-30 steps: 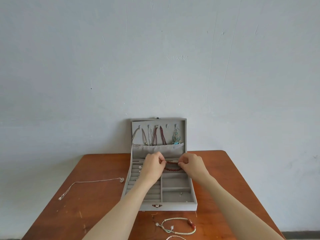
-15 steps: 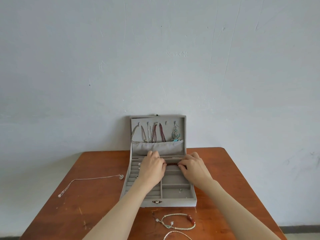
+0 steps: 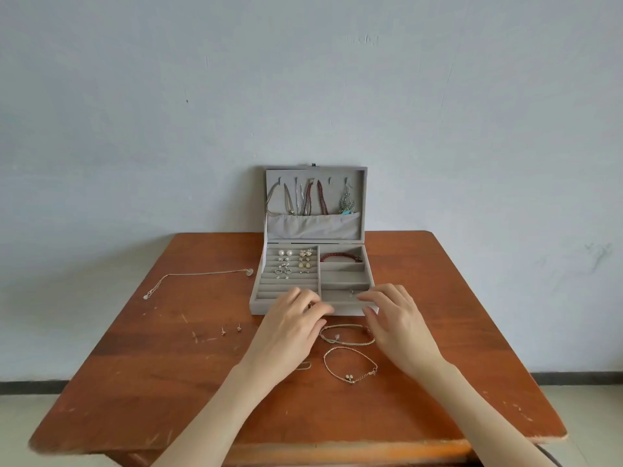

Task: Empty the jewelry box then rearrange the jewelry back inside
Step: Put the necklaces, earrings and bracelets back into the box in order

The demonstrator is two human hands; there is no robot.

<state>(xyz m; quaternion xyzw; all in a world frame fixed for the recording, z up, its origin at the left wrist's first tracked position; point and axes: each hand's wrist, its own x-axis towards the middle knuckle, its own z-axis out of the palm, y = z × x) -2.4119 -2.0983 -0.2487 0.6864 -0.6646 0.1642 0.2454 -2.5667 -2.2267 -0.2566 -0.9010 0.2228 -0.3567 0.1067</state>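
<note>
Grey velvet jewelry box (image 3: 259,291) lies open just beyond both hands, partly refilled. Left hand (image 3: 290,328) and right hand (image 3: 397,325) hover empty, fingers relaxed. Next, likely: beaded cord bracelet (image 3: 347,333) between them gets pinched, lifted into an empty right compartment.

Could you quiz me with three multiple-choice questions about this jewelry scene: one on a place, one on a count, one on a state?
1. Where is the red bracelet?
A. Box's back right compartment
B. On the table
C. Hanging in the lid

2. How many bracelets lie on the table in front of the box?
A. None
B. Two
C. Five

3. The lid is:
A. Shut
B. Open, upright
C. Detached

Answers:
1 A: it lies in that compartment.
2 B: the beaded bracelet and the chain bracelet.
3 B: hung necklaces show inside it.
</note>
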